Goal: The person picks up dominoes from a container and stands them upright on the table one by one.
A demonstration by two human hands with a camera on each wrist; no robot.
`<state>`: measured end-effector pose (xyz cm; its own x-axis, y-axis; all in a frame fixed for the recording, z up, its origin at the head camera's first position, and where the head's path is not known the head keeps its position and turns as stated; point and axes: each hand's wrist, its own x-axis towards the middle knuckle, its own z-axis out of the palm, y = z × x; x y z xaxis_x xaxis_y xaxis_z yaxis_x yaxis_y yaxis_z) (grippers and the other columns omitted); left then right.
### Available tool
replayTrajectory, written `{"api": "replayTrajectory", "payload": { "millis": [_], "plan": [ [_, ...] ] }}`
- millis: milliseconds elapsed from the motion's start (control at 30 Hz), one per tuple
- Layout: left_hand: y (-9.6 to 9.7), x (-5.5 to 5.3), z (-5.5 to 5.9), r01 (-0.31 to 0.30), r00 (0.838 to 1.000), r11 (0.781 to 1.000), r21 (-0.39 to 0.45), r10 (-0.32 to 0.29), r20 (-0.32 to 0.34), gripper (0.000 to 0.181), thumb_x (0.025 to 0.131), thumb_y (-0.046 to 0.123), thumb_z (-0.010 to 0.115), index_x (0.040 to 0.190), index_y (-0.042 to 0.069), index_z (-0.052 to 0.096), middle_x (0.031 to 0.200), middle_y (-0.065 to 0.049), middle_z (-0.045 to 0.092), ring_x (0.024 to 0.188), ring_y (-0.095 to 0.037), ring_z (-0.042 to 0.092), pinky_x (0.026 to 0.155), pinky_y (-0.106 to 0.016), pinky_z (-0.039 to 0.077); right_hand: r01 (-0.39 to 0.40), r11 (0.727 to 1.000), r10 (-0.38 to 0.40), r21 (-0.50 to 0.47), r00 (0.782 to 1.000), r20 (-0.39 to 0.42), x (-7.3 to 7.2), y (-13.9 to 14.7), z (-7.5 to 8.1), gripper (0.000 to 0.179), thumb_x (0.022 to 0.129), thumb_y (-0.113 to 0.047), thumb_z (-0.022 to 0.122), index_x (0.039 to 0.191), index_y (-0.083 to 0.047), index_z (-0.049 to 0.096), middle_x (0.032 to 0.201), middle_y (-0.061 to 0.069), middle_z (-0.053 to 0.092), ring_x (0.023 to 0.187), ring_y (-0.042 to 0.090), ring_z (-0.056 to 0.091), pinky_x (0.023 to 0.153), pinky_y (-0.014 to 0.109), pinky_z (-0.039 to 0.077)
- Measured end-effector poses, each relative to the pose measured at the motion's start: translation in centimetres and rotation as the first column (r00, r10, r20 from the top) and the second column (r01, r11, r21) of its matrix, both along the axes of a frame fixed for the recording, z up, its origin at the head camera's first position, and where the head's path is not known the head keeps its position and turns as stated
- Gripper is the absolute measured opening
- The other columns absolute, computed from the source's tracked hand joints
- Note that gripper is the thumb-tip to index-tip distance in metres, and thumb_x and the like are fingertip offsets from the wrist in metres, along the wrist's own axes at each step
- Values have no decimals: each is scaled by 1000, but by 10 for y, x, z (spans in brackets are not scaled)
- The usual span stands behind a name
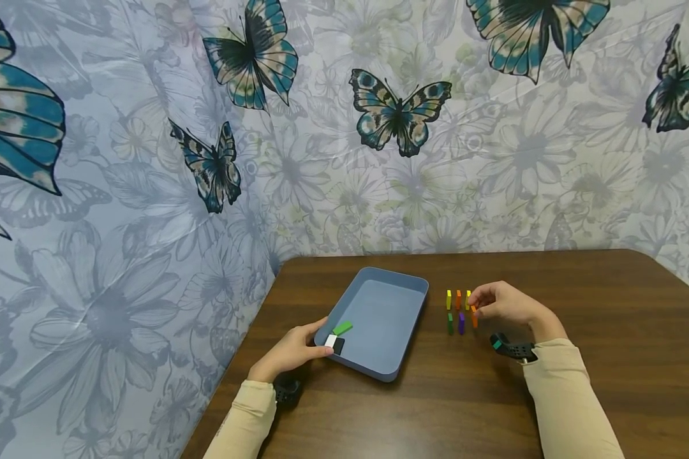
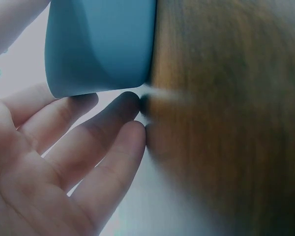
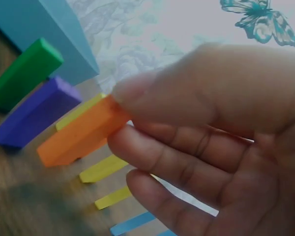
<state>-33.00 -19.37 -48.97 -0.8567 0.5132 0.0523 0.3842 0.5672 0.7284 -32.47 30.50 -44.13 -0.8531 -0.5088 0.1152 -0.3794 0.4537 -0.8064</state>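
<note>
Between thumb and index finger, my right hand (image 1: 508, 303) pinches the top of an upright orange block (image 3: 81, 132). Beside it a purple block (image 3: 37, 113) and a green block (image 3: 24, 73) stand on end. Behind these, in the head view, is a row with a yellow block (image 1: 449, 299), another orange block (image 1: 459, 299) and a second yellow block (image 1: 468, 299) partly hidden by the fingers. My left hand (image 1: 293, 347) grips the near left corner of a blue-grey tray (image 1: 373, 331). In that corner lie a green block (image 1: 342, 327) and white and black pieces (image 1: 338, 345).
Everything stands on a brown wooden table (image 1: 436, 414). Blue blocks (image 3: 132, 223) show beyond the yellow ones in the right wrist view. A wall covering with butterflies (image 1: 402, 115) rises behind the table's far edge. A dark band (image 1: 512, 348) sits at the right wrist.
</note>
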Motion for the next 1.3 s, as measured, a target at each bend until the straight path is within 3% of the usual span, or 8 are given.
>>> {"api": "replayTrajectory", "payload": {
  "millis": [100, 800, 1100, 1300],
  "plan": [
    [0, 0, -1, 2, 1000, 1000, 5, -2, 1, 82, 90, 37, 75, 155, 6, 36, 158, -16, 40, 146, -36, 36, 114, -56, 36, 8, 1000, -8, 26, 1000, 11, -2, -1, -4, 25, 91, 1, 65, 111, 16, 60, 102, 21, 66, 83, 4, 61, 74, 23, 54],
    [-2, 1, -1, 14, 1000, 1000, 3, -14, -7, 84, 90, 41, 74, 156, 7, 36, 158, -15, 39, 146, -35, 36, 113, -56, 37, 35, 995, -38, 88, 999, 37, -5, -4, -15, 19, 87, 0, 70, 101, 8, 61, 89, 9, 64, 74, 8, 56, 67, 25, 50],
    [-1, 1, -1, 19, 1000, 1000, 9, -19, -2, 83, 90, 38, 75, 155, 5, 36, 159, -15, 39, 146, -36, 34, 114, -56, 35, -4, 999, 1, 41, 998, 65, -3, -5, -15, 20, 85, 6, 66, 102, 11, 57, 90, 13, 60, 80, 13, 63, 71, 28, 55],
    [-2, 0, -1, 16, 1000, 1000, 5, -16, -10, 84, 90, 40, 75, 155, 5, 37, 158, -16, 40, 146, -35, 36, 114, -56, 36, 12, 999, -14, 30, 998, 68, -1, -6, -11, 23, 84, 7, 68, 103, 12, 56, 93, 15, 60, 80, 13, 63, 72, 28, 57]
  ]
}}
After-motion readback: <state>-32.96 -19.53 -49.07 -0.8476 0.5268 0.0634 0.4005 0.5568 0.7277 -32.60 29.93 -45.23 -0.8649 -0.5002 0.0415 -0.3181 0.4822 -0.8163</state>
